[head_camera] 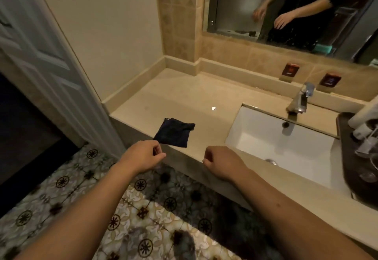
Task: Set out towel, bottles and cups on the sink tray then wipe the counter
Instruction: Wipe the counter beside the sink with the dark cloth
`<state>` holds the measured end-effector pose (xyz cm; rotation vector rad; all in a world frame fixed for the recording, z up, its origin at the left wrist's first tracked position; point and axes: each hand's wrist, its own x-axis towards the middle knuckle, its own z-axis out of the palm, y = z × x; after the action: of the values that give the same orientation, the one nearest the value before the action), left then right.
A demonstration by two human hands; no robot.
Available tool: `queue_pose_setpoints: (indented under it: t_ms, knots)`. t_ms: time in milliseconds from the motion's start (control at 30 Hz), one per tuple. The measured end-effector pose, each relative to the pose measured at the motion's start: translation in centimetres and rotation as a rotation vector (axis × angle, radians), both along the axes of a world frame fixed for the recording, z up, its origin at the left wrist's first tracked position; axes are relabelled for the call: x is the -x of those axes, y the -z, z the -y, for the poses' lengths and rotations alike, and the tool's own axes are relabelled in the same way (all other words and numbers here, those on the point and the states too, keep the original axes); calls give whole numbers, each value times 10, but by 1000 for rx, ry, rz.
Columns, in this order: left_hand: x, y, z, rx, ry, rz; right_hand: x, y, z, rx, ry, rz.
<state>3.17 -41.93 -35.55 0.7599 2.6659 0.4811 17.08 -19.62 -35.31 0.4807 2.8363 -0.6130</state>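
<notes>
A dark folded cloth (174, 132) lies flat on the beige counter (184, 96) near its front edge, left of the sink. My left hand (143, 155) hovers just below and left of the cloth, fingers curled loosely, holding nothing. My right hand (222, 162) rests by the counter's front edge, right of the cloth, curled into a loose fist with nothing in it. At the far right a dark tray (345, 157) holds a rolled white towel (364, 112), small bottles (361, 131) and clear glass cups (368, 147), partly cut off by the frame.
A white rectangular sink (276, 143) with a chrome tap (300, 100) sits between the cloth and the tray. Two small brown packets (289, 70) lean on the back ledge under the mirror (286, 10). A white door frame (51, 65) stands left; patterned floor tiles lie below.
</notes>
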Motion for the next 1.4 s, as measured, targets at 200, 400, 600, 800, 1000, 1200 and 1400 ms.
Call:
queue_pose_setpoints:
  t_ms: [200, 400, 600, 800, 1000, 1200, 1400]
  knots:
    - [65, 26, 13, 28, 10, 30, 54, 21, 21, 29, 41, 5]
    - [126, 54, -12, 65, 76, 55, 128, 63, 17, 120, 60, -87]
    - [192, 74, -32, 113, 110, 14, 206, 111, 28, 104, -31, -179]
    - [239, 94, -49, 174, 195, -28, 236, 153, 30, 23, -75, -92]
    - [279, 120, -87, 164, 319, -87, 233, 175, 33, 29, 3, -218]
    - [306, 147, -116, 223, 447, -211, 232, 172, 39, -32, 93, -131]
    - [337, 167, -120, 270, 519, -166, 226, 166, 44, -120, 280, -22]
